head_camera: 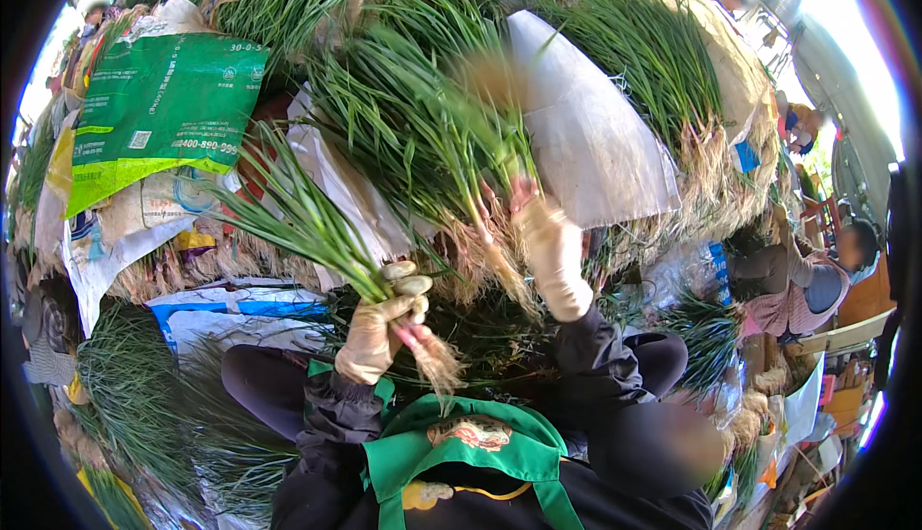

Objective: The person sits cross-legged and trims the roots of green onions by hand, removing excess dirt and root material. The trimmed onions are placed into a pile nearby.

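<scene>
My left hand point(378, 325), in a pale glove, grips a bunch of green onions point(328, 242) by the lower stems. Their leaves point up and left, and the reddish bases and stringy roots point(436, 361) hang below the fist. At the front edge of a large heap, my right hand point(547, 253) reaches forward in a similar glove with bare fingertips. Its fingers pinch the pale stems of some green onion stalks point(482, 130), whose leaves are blurred by motion. Beside those, more rooted green onions point(461, 235) lie in the heap, roots towards me.
A green printed sack point(166, 98) and a whitish sack sheet point(591, 134) cover parts of the heap. More green onions point(130, 379) lie at lower left. A person point(807, 285) sits at the right. My knees point(263, 386) flank the space below my hands.
</scene>
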A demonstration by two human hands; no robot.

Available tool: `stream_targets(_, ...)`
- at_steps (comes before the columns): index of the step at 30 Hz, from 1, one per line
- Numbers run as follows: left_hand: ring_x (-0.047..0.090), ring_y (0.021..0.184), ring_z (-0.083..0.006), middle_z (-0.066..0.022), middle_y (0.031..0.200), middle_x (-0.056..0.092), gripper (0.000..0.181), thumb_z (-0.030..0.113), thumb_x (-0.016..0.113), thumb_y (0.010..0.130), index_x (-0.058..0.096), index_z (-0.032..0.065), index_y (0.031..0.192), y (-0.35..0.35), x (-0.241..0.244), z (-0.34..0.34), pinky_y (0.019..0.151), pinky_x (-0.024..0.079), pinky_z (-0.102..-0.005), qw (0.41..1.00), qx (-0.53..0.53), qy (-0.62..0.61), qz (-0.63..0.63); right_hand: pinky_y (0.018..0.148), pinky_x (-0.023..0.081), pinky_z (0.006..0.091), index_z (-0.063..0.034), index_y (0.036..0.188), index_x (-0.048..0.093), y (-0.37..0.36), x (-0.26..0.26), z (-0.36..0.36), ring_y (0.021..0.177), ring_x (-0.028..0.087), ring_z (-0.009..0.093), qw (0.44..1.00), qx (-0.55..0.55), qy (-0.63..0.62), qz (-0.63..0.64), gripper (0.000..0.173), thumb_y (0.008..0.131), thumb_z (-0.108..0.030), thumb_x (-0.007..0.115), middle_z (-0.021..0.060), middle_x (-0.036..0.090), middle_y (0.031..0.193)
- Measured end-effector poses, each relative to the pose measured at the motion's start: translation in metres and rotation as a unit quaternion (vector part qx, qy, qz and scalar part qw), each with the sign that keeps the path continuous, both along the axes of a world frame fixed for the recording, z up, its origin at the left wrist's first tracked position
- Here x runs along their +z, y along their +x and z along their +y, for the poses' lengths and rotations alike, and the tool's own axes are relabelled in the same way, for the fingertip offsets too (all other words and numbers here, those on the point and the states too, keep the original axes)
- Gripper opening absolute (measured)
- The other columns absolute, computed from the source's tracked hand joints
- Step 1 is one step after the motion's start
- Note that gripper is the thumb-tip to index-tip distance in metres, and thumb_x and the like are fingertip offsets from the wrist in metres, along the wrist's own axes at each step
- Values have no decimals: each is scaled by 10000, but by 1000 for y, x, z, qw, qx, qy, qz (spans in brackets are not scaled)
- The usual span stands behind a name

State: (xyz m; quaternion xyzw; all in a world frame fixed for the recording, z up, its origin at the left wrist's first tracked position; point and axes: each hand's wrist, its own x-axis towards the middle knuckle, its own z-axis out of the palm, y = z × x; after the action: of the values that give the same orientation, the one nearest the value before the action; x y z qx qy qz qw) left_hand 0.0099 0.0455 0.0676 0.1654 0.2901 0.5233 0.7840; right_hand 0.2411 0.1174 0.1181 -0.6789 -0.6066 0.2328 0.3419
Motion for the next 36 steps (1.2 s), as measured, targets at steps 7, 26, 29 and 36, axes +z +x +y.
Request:
stream_targets(7,588,597,-165,-55,824,634,128,93,657,825,549,50,879,29,-31,12,530,493,-270,981,-76,-11,177,707,481,398,-25,1126,566,-29,-61,-100,785,610,332,962,262,24,-69,317,869,-210,568,172,634,856)
stream_targets(26,597,718,-180,-76,813,615,116,-3,579,857,485,63,841,27,-41,-49,656,497,-286,994,74,-7,82,357,341,222,-138,946,531,-91,-82,-55,488,483,71,667,-10,-354,656,193,936,-329,509,-45,514,668)
stream_targets(29,599,731,-186,-85,825,620,122,11,587,858,476,62,856,12,-38,-50,660,499,-292,994,13,-40,103,356,345,232,-128,940,517,-92,-61,-53,481,488,84,657,29,-367,658,218,944,-344,487,-29,523,666)
stream_targets(36,619,641,-178,-91,780,631,151,36,612,840,493,55,932,11,-38,-54,544,508,-278,982,47,-45,175,345,227,232,-141,877,519,-89,-98,-58,409,351,67,570,9,-348,744,238,968,-337,419,-44,398,548)
